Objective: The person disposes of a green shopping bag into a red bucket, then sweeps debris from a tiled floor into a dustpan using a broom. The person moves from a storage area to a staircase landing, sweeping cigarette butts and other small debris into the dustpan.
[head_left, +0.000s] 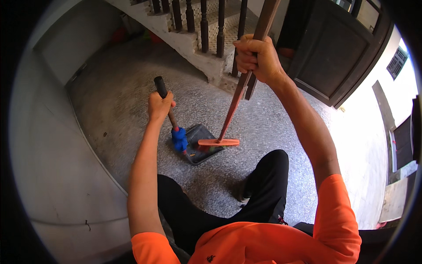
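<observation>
My left hand (pixel 161 105) is closed round the handle of a dark dustpan (pixel 203 132), just below its black grip. Blue material is wrapped round the lower part of that handle, and the pan lies on the floor. My right hand (pixel 259 59) grips the long reddish-brown stick of a broom (pixel 232 108), high up near the stair posts. The broom's orange head (pixel 226 142) is over the right side of the pan, its bristles mostly hidden or blurred. A small yellowish bit (pixel 192 154) shows in the pan.
A staircase (pixel 193 46) with dark balusters (pixel 204 26) rises at the back. A dark door (pixel 336 48) stands to the right of it. At the left runs a pale wall (pixel 66 154). Speckled floor (pixel 290 127) spreads round my knees, brightly lit at the right.
</observation>
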Tool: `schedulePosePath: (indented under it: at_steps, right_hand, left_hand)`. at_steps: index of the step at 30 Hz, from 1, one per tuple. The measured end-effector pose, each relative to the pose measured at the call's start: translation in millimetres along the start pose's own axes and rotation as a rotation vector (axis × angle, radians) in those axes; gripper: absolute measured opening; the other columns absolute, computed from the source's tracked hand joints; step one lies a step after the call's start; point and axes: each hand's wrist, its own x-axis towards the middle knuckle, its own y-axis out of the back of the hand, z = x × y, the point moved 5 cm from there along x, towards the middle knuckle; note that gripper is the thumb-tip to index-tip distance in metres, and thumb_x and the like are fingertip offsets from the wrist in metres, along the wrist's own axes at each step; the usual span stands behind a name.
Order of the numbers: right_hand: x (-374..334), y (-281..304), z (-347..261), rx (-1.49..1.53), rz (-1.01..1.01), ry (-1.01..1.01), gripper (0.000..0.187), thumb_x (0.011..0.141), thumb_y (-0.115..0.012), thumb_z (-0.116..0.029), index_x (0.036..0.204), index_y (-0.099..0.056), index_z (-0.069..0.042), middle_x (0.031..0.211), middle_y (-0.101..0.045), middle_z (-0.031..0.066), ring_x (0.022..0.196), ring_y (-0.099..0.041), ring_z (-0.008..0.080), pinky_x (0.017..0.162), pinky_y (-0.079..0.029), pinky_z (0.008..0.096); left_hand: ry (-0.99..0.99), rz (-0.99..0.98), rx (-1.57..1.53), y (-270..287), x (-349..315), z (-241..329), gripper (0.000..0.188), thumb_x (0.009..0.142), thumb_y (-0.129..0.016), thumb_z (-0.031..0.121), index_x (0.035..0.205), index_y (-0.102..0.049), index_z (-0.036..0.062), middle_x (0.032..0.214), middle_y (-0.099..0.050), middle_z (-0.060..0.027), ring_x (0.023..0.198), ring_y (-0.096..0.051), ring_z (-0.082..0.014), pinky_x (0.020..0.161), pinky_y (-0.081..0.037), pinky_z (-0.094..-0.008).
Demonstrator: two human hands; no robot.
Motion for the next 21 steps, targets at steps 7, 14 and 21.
schedulePosePath:
  at_steps: [7, 14, 21]
  right_hand:
    - [-1, 1, -19, -0.213, 0.032, 0.192, 0.027, 0.078, -0.059, -0.007, 0.055, -0.044, -0.008, 0.048, -0.041, -0.0008, 0.040, -0.036, 0.0081, 0.039, -0.027, 0.0267]
    - [4, 70, 68, -0.596, 0.200, 0.199, 0.032, 0.080, -0.063, -0.012, 0.054, -0.045, -0.007, 0.049, -0.042, -0.0023, 0.045, -0.038, 0.0062, 0.042, -0.029, 0.0245]
    - [-28, 21, 86, -0.590, 0.197, 0.075, 0.029, 0.078, -0.067, -0.015, 0.056, -0.049, -0.007, 0.054, -0.045, -0.0023, 0.049, -0.039, 0.0063, 0.045, -0.030, 0.0263]
  left_hand:
    - [0.010, 0.058, 0.069, -3, -9, 6, 0.025, 0.080, -0.060, 0.023, 0.067, -0.062, 0.0018, 0.058, -0.062, -0.0072, 0.053, -0.061, -0.0161, 0.053, -0.048, -0.0310]
    - [0.016, 0.087, 0.082, -15, -6, 0, 0.026, 0.080, -0.059, 0.026, 0.068, -0.062, 0.0036, 0.058, -0.063, -0.0068, 0.052, -0.062, -0.0176, 0.053, -0.048, -0.0315]
    - [-0.001, 0.045, 0.064, -5, -7, 2, 0.024, 0.081, -0.059, 0.024, 0.069, -0.061, 0.0030, 0.057, -0.063, -0.0061, 0.052, -0.061, -0.0149, 0.052, -0.047, -0.0298]
